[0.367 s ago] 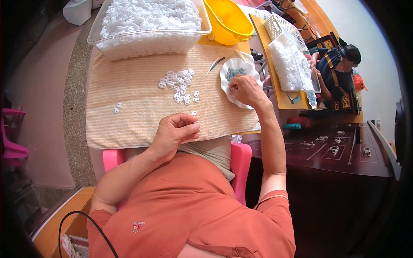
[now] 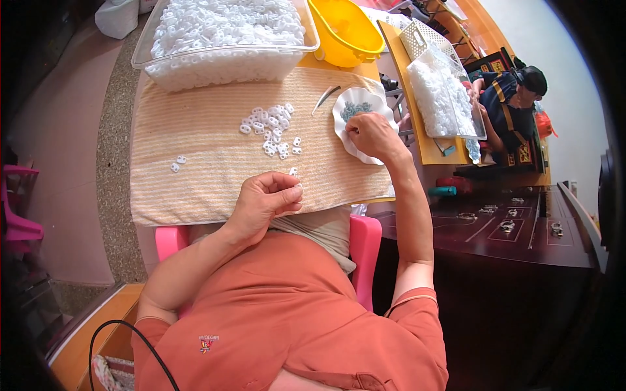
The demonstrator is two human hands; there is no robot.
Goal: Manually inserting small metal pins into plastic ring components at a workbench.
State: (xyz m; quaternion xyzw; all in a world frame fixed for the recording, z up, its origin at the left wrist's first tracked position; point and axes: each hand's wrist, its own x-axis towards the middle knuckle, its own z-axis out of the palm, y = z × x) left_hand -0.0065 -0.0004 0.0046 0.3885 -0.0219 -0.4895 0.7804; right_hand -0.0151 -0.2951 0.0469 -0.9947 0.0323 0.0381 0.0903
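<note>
My left hand [image 2: 264, 203] is closed in a pinch above the near edge of the towel, with a small white plastic piece [image 2: 299, 186] just showing at the fingertips. Right beyond those fingertips, a white two-holed piece [image 2: 293, 171] lies on the cloth. My right hand [image 2: 374, 138] reaches into a white wavy-rimmed dish [image 2: 339, 111], its fingers bent together at the small grey-blue parts [image 2: 355, 109]. Whatever its fingertips pinch is hidden. A loose pile of white two-holed pieces [image 2: 268, 122] lies between my hands, farther back.
Behind the pile stands a clear bin [image 2: 225, 68] of white pieces, beside a yellow basin [image 2: 349, 36]. Curved tweezers [image 2: 324, 99] lie left of the dish. Two white pieces [image 2: 178, 163] sit apart at left. Another person [image 2: 512, 107] works at a side table with a clear bin [image 2: 450, 98].
</note>
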